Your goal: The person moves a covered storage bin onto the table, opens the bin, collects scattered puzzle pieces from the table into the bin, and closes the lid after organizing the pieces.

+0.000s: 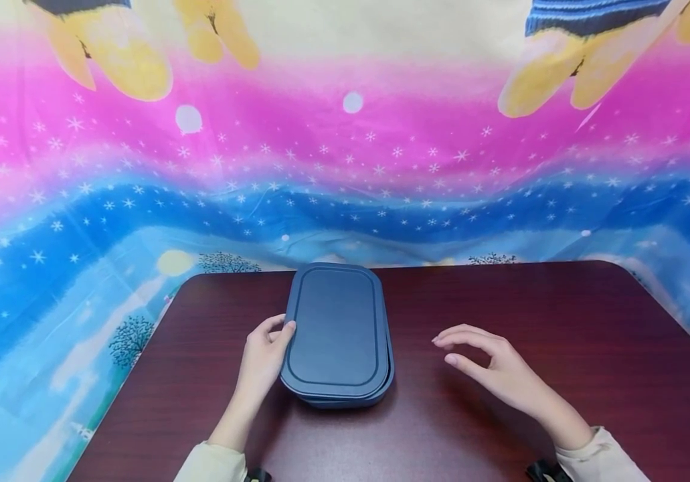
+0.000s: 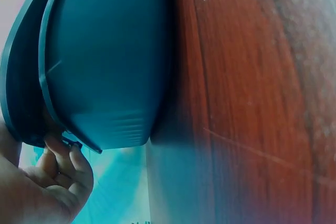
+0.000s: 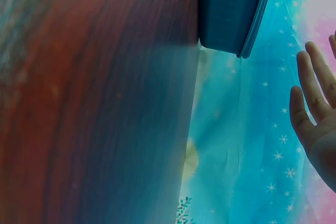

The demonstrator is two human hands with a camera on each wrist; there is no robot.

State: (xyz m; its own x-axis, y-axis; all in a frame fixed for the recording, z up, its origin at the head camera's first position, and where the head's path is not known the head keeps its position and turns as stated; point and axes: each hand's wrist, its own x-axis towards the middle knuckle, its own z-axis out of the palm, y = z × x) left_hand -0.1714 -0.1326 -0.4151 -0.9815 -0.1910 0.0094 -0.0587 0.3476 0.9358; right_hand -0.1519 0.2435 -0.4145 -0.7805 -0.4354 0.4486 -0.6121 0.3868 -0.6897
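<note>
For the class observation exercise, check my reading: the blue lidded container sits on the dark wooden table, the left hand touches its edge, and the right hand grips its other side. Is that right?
One point is wrong. In the head view the right hand grips nothing; it hovers open over the table, apart from the container. The left hand does touch the container's edge.
</note>
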